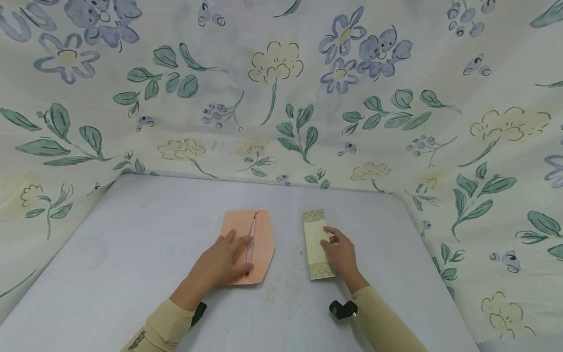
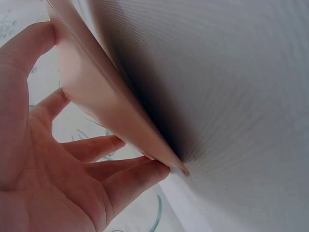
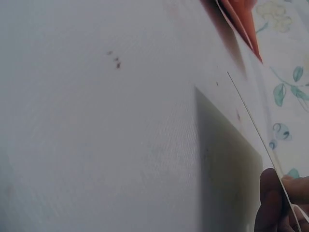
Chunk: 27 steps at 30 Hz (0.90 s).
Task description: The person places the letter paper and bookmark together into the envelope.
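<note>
A peach paper envelope (image 1: 264, 244) lies on the white table, its folded flaps meeting at a narrow slit down the middle. My left hand (image 1: 222, 259) rests on it with fingers spread; in the left wrist view the fingertips (image 2: 157, 169) touch its face, and one side stands slightly off the table. To the right, a long cream card (image 1: 314, 244) with glittery gold bands at both ends is pinched along its right edge by my right hand (image 1: 342, 252). The right wrist view shows fingers on both faces of the card, which is tilted up over its shadow.
The white table (image 1: 145, 234) is bordered at the back and sides by a floral cloth (image 1: 246, 98). Small dark specks (image 3: 116, 60) dot the surface between the envelope and the card. A black wrist camera (image 1: 343, 310) sits by the right sleeve.
</note>
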Motion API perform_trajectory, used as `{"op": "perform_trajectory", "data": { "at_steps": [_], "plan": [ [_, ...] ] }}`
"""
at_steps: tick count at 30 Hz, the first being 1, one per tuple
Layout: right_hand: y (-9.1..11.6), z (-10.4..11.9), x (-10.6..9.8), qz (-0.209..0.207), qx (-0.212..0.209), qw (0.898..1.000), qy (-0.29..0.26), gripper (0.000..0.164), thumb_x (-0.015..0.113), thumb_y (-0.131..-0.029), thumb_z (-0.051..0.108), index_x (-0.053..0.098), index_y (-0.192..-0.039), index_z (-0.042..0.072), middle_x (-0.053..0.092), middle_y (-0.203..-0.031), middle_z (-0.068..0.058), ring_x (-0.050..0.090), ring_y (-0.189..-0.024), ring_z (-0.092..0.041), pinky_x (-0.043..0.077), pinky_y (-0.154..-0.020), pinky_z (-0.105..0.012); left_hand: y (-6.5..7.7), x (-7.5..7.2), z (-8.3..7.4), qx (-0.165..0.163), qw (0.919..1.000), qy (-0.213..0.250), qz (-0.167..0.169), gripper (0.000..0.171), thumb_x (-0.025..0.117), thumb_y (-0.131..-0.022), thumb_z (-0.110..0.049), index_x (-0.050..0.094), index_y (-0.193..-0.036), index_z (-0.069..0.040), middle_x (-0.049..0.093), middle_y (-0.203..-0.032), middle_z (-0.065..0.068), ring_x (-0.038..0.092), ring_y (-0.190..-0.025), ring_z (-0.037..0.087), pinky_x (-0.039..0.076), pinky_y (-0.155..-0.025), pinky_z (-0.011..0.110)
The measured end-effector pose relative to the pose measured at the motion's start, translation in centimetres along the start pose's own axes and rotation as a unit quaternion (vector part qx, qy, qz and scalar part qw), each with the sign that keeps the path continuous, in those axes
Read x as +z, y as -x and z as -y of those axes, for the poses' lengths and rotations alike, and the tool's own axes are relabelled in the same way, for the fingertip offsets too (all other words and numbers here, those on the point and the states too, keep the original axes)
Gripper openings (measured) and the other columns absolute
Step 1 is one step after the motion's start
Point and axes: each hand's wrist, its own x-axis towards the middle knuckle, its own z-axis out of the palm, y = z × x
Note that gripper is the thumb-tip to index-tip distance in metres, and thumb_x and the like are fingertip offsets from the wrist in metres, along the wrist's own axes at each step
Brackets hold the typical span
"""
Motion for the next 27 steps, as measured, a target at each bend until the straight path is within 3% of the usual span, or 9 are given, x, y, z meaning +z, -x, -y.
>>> {"op": "perform_trajectory", "data": {
  "at_steps": [19,27],
  "plan": [
    [0.4,0.5,0.9,-0.001,-0.015,1.0,0.003,0.04,0.069,-0.096,0.014,0.065,-0.135,0.01,0.068,-0.096,-0.008,0.058,-0.068,-0.013,0.045,-0.061,-0.028,0.0,-0.1,0.0,-0.001,1.0,0.004,0.003,0.07,0.074,-0.089,-0.046,0.052,-0.15,-0.019,0.035,-0.157,0.031,0.038,-0.136,0.061,0.042,-0.101,0.068],
    [0.6,0.9,1.1,0.005,-0.013,1.0,-0.021,0.04,0.069,-0.096,0.014,0.065,-0.135,0.011,0.067,-0.095,-0.009,0.058,-0.067,-0.013,0.045,-0.058,-0.027,0.0,0.0,0.1,0.009,1.0,-0.002,-0.003,0.069,0.074,-0.089,-0.045,0.052,-0.148,-0.018,0.036,-0.155,0.033,0.04,-0.133,0.063,0.043,-0.1,0.067]
  ]
}}
